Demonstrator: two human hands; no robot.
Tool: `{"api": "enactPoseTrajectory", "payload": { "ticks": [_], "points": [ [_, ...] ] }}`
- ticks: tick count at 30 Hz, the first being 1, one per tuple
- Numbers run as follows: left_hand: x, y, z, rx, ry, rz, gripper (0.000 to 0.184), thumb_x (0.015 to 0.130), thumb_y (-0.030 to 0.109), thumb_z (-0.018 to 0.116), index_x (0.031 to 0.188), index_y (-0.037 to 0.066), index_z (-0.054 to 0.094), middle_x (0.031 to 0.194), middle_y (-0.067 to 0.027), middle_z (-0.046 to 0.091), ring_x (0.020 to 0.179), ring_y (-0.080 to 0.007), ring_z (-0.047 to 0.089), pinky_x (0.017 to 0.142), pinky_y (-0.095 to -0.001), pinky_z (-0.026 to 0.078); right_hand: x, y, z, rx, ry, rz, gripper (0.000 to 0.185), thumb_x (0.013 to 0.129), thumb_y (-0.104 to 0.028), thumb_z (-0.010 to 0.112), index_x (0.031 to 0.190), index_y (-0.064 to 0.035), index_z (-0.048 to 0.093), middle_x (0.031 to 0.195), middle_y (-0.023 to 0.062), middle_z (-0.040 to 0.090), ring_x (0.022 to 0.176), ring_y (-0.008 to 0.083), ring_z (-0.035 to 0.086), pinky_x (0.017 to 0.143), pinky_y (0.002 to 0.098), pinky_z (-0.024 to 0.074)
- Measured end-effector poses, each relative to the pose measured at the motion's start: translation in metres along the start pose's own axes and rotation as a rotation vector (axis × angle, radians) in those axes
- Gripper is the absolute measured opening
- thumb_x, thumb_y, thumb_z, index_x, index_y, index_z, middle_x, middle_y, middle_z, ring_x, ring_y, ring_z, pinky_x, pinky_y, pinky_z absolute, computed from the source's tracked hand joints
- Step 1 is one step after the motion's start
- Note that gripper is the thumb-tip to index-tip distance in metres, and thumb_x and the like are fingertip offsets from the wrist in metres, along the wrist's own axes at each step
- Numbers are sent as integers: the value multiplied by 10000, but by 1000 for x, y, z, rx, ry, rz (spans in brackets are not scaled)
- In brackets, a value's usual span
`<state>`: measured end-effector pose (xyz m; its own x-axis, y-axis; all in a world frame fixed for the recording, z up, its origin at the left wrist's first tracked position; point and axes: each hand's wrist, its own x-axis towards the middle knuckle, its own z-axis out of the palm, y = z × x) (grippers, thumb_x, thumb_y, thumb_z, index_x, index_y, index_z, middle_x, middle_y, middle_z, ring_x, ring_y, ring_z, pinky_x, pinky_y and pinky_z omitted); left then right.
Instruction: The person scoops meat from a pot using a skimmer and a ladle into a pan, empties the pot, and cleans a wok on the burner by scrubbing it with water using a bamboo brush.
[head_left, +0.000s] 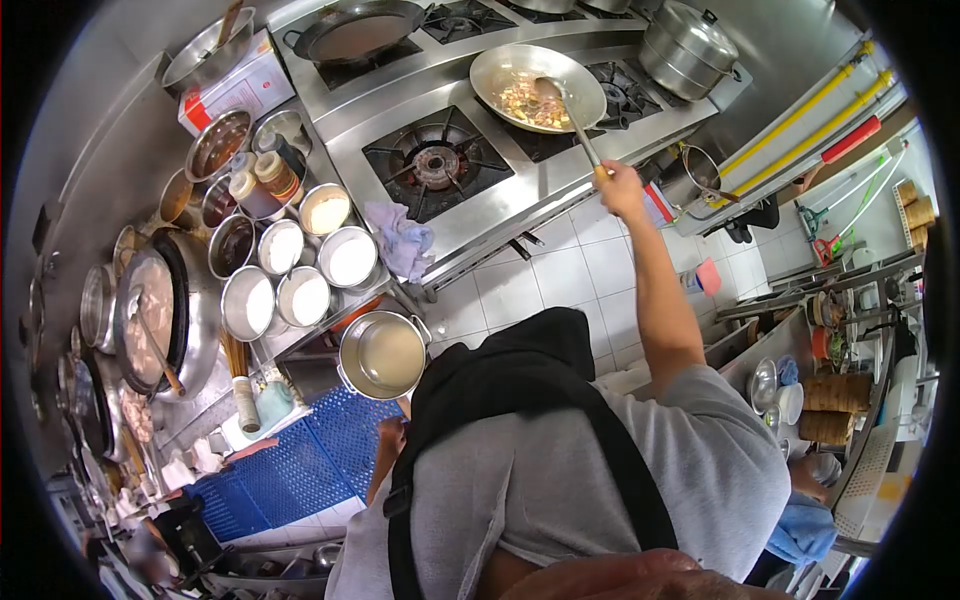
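Observation:
My right hand (622, 190) is closed around the wooden end of a long metal ladle (572, 118). The ladle's head rests among chopped, browned pieces of food (530, 100) in a wide wok (582, 85) on the stove. By my left side, my left hand (390, 438) is low and partly hidden by my apron. Its fingers look curled, and a short brown piece shows just above it; what it grips cannot be made out. Just beyond that hand is a deep metal pot (382, 352) with pale liquid inside.
A bare burner (436, 162) lies left of the wok, with a crumpled cloth (400, 238) at the stove edge. Metal containers of white powder (348, 256) and sauce bottles (278, 178) crowd the left counter. A lidded pot (688, 48) stands at right; blue matting (300, 455) covers the floor.

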<state>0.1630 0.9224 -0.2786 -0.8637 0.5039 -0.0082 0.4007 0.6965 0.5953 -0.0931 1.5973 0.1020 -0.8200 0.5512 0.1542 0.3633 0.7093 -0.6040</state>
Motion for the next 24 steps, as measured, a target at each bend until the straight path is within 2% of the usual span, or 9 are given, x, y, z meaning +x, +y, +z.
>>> {"api": "enactPoseTrajectory", "payload": {
  "ticks": [1, 4, 7, 8, 11, 14, 18, 22, 24],
  "points": [
    [0, 4, -1, 2, -3, -10, 235, 890, 233, 609, 1029, 90, 733, 961, -148, 718, 897, -343, 695, 784, -492, 542, -13, -12, -23, 45, -74, 10, 473, 790, -154, 748, 1247, -48, 686, 1062, 230, 732, 997, 389, 708, 885, 415, 555],
    [-3, 19, -8, 9, 2, -49, 249, 900, 252, 598, 1040, 95, 733, 970, -152, 717, 900, -347, 691, 785, -500, 540, -55, -12, -76, 63, -85, -225, 494, 763, -133, 759, 1241, -32, 691, 998, 226, 740, 926, 350, 727, 822, 390, 552],
    [-7, 35, -11, 27, 14, -88, 264, 911, 271, 587, 1050, 101, 733, 978, -156, 715, 903, -351, 687, 787, -509, 538, -62, -54, -128, -55, -377, 61, 489, 772, -128, 751, 1245, -25, 689, 989, 231, 741, 931, 329, 733, 817, 388, 548],
    [-10, 37, -11, 40, 11, -95, 268, 914, 277, 583, 1053, 103, 732, 981, -157, 715, 904, -352, 686, 787, -512, 537, -34, -9, -105, -89, -298, -177, 477, 779, -119, 750, 1243, -28, 689, 978, 229, 739, 929, 333, 732, 808, 387, 545],
    [-17, 51, -14, 96, 20, -127, 283, 924, 296, 572, 1064, 109, 732, 990, -161, 713, 907, -356, 682, 789, -520, 535, 11, 5, -60, 108, -192, 73, 455, 778, -118, 738, 1225, -42, 696, 1003, 240, 730, 980, 371, 716, 852, 413, 543],
    [-29, 65, -22, 185, 2, -143, 298, 934, 315, 561, 1074, 114, 732, 999, -165, 712, 911, -360, 679, 790, -529, 533, 10, -5, -6, 49, 132, -19, 449, 771, -125, 739, 1211, -43, 700, 1038, 245, 722, 1024, 407, 693, 887, 457, 537],
    [-46, 90, -42, 380, -43, -78, 319, 948, 340, 547, 1088, 122, 732, 1010, -170, 710, 915, -366, 674, 792, -540, 530, 20, -7, 8, 114, -34, 46, 483, 782, -147, 759, 1245, -40, 675, 1038, 218, 736, 1040, 400, 691, 893, 465, 544],
    [-80, 97, -42, 538, -43, -126, 421, 916, 462, 533, 1096, 140, 736, 1104, -192, 718, 1000, -389, 682, 819, -545, 530, 13, 3, 1, 502, -265, 318, 522, 793, -160, 766, 1291, -54, 655, 1043, 183, 748, 1027, 346, 712, 870, 420, 559],
    [-97, 103, -41, 429, -189, -358, 422, 915, 466, 534, 1106, 146, 732, 1119, -202, 711, 1019, -385, 678, 830, -543, 527, 27, 4, -4, 500, -281, 372, 543, 796, -167, 774, 1311, -61, 644, 1041, 169, 752, 1016, 323, 720, 857, 401, 563]
  ]
}}
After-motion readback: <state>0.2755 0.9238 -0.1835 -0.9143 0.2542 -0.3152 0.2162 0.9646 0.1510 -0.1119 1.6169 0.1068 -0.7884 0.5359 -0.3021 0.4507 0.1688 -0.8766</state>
